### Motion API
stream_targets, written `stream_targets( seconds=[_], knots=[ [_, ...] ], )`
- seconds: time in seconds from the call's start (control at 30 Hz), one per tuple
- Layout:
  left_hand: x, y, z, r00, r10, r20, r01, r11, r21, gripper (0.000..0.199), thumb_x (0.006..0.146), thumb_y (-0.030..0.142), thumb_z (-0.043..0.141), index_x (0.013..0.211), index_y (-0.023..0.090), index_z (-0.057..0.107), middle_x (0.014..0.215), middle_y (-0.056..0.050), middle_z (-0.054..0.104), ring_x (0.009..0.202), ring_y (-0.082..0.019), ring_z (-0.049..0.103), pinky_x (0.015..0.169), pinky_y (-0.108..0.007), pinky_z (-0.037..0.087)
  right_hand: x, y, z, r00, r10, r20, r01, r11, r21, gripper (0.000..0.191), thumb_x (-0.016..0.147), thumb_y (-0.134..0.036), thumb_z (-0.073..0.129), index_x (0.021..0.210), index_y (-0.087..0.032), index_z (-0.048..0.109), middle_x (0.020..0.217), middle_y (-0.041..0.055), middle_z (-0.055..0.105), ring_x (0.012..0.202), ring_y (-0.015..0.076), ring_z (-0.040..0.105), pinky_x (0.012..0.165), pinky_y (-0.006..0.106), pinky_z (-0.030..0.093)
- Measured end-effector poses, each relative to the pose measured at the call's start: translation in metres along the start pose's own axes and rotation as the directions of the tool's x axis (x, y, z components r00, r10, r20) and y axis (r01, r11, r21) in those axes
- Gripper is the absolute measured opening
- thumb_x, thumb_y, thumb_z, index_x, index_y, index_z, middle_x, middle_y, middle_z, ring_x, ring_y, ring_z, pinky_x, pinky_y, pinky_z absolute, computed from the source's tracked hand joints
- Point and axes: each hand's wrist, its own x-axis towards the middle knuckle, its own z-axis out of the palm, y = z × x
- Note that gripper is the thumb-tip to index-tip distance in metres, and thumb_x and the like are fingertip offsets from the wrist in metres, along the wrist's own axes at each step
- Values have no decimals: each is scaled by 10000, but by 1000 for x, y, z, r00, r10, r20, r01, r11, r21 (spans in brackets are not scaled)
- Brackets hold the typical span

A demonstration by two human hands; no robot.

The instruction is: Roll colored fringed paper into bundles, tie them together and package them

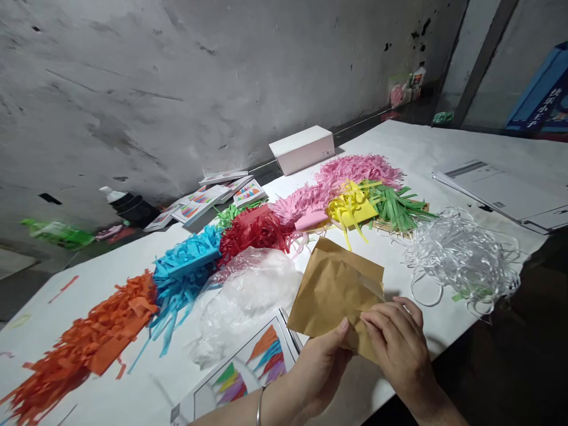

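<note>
Between both hands is a brown kraft paper envelope [331, 290], tilted above the table's near edge. My left hand [322, 370], with a silver bangle at the wrist, grips its lower left side, thumb on top. At the lower right, my right hand [402, 343] pinches the envelope with curled fingers. Just beyond lies a crumpled clear plastic bag [248, 296]. A flat box with a picture of coloured tassels [235, 378] rests partly behind my left forearm. To the right sits a tangled heap of white string [465, 260].
Fringed paper bundles run across the white table [448, 139]: orange [102, 337], blue [190, 260], red [255, 234], pink [337, 183], yellow [355, 210] and green [397, 204]. Picture boxes [202, 204] and a white box [304, 151] stand by the wall. Printed sheets [501, 186] lie right.
</note>
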Motion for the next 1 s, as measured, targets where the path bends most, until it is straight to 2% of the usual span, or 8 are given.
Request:
stream_targets(
  seconds=[0.27, 0.4, 0.5, 0.57, 0.63, 0.7, 0.8, 1.0],
  knots=[
    [16, -4, 1, 995, 34, -94, -30, 999, 36, 435, 780, 454, 804, 1080, 145, 745, 1281, -126, 677, 1226, -309, 569, 1088, -427, 393, -3, -7, -16, 1000, -16, -19, 18, 987, 161, 103, 974, -109, 519, 970, -187, 587, 884, 48, 636, 850, 168, 633, 923, 380, 467],
    [25, 8, 6, 999, -17, 37, 11, 987, 161, 494, 682, 437, 877, 1062, 147, 749, 1225, -132, 700, 1210, -322, 593, 1075, -425, 406, -1, -13, -27, 956, 286, 64, -284, 852, 441, 85, 957, -153, 539, 944, -224, 585, 884, 40, 621, 843, 152, 642, 727, 227, 537],
    [8, 39, -5, 963, -202, 175, 101, 882, 461, 534, 688, 425, 864, 1143, 175, 736, 1216, -123, 712, 1164, -308, 627, 1045, -420, 437, -10, -12, -30, 819, 494, 291, -558, 570, 603, 45, 941, -275, 603, 952, -234, 619, 879, 41, 634, 840, 174, 666, 718, 230, 561],
    [-13, 65, -23, 964, -254, 82, 117, 678, 726, 434, 785, 441, 777, 1146, 203, 740, 1197, -109, 726, 1091, -288, 662, 978, -413, 487, -18, -13, -25, 690, 555, 464, -702, 360, 614, 131, 884, -343, 684, 912, -223, 642, 833, 37, 630, 770, 175, 654, 681, 238, 556],
    [-34, 87, -47, 995, -87, -53, 85, 416, 905, 324, 872, 415, 672, 1105, 203, 748, 1116, -108, 750, 1012, -277, 680, 913, -412, 516, -24, -19, -13, 555, 568, 608, -809, 200, 553, 213, 814, -389, 755, 833, -206, 649, 733, 15, 597, 663, 149, 601, 611, 224, 522],
    [-47, 99, -72, 978, 205, -35, -2, 178, 984, 294, 904, 342, 615, 1132, 195, 728, 1160, -123, 720, 1063, -280, 650, 949, -418, 496, -26, -32, 6, 423, 557, 715, -887, 94, 451, 278, 754, -429, 790, 776, -197, 640, 653, -15, 558, 573, 117, 529, 534, 210, 465],
    [-49, 99, -101, 918, 386, 92, -84, -38, 996, 294, 883, 244, 616, 1154, 180, 707, 1227, -146, 661, 1140, -284, 604, 995, -411, 472, -22, -54, 41, 290, 517, 805, -948, 41, 315, 331, 691, -466, 795, 740, -193, 615, 619, -39, 545, 506, 91, 473, 466, 205, 400],
    [-35, 79, -126, 906, 412, 100, -99, -25, 995, 236, 853, 178, 657, 1084, 199, 700, 1136, -109, 663, 1082, -255, 610, 962, -387, 485, -19, -74, 85, 181, 503, 845, -983, 62, 174, 353, 667, -503, 744, 734, -205, 568, 458, -88, 458, 389, 85, 405, 356, 188, 290]
  ],
)
